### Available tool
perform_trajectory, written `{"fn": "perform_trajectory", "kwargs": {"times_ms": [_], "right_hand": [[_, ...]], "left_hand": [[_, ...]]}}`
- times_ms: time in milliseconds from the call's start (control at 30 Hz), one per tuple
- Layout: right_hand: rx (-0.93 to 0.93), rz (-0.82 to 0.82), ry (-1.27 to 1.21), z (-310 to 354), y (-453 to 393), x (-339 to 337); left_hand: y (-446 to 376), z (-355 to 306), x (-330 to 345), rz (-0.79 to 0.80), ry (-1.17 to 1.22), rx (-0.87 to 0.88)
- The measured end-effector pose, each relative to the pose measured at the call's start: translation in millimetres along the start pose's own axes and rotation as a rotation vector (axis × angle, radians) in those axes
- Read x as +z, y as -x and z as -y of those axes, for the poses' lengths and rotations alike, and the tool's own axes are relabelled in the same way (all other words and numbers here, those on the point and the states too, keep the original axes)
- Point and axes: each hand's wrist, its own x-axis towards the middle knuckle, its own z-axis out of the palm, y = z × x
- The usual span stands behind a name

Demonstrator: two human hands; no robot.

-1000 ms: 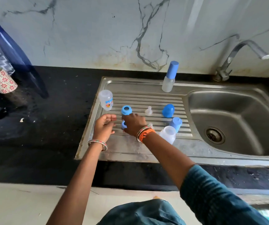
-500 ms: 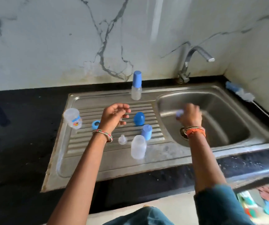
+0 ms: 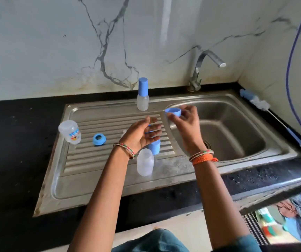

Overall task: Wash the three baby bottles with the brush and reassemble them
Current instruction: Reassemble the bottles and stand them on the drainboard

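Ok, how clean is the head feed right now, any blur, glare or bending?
Head view: right hand and the blue cap it holds are slightly motion-smeared; left hand has soft fingertips; bottom-right corner is blurred; wide-angle bends the sink edges; a pale glare streak runs down the wall; the capped bottle and brush read sharp.

Bottle parts spread over the draining board, basin to the right.

On the sink's draining board (image 3: 84, 171), a printed bottle (image 3: 70, 132) lies at the left edge, a collar ring (image 3: 99, 139) just to its right. A capped bottle (image 3: 142, 94) stands upright at the back, near the wall. At the front an open bottle (image 3: 145, 164) lies with a cap (image 3: 154, 146) just behind it. The left hand (image 3: 142, 136) hovers over the board's right part; the right hand (image 3: 185, 120) holds a cap piece (image 3: 173, 112) above the basin's left rim. The tap (image 3: 203, 68) rises behind the basin; a bottle brush (image 3: 266, 113) lies on the counter to its right.
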Motion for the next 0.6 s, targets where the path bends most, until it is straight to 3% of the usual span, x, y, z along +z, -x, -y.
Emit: {"fn": "perform_trajectory", "kwargs": {"times_ms": [133,300,333,400,433,500,567,600], "right_hand": [[-0.070,0.258,0.134,3.5,20.9,53.0],[-0.173,0.585,0.348,-2.8,29.6,80.9],[-0.122,0.640,0.295,-1.2,29.2,84.2],[0.014,0.580,0.191,-3.2,23.3,92.0],[0.027,0.514,0.267,-8.5,18.3,97.3],[-0.090,0.545,0.792,-26.7,2.8,103.6],[-0.120,0.809,1.262,-41.5,-2.3,109.1],[-0.109,0.930,1.380,-48.5,-1.7,112.1]], "left_hand": [[11.5,-5.6,-25.2,0.091,0.257,-0.012],[34.5,-9.8,-64.7,-0.013,0.434,0.141],[39.3,-10.7,-72.2,-0.034,0.466,0.174],[45.3,-11.6,-85.6,-0.099,0.510,0.215],[48.9,-12.2,-93.2,-0.155,0.513,0.228],[54.2,-12.4,-105.9,-0.259,0.471,0.214],[58.5,-11.0,-112.7,-0.319,0.423,0.162],[59.8,-10.6,-113.6,-0.345,0.402,0.137]]}}
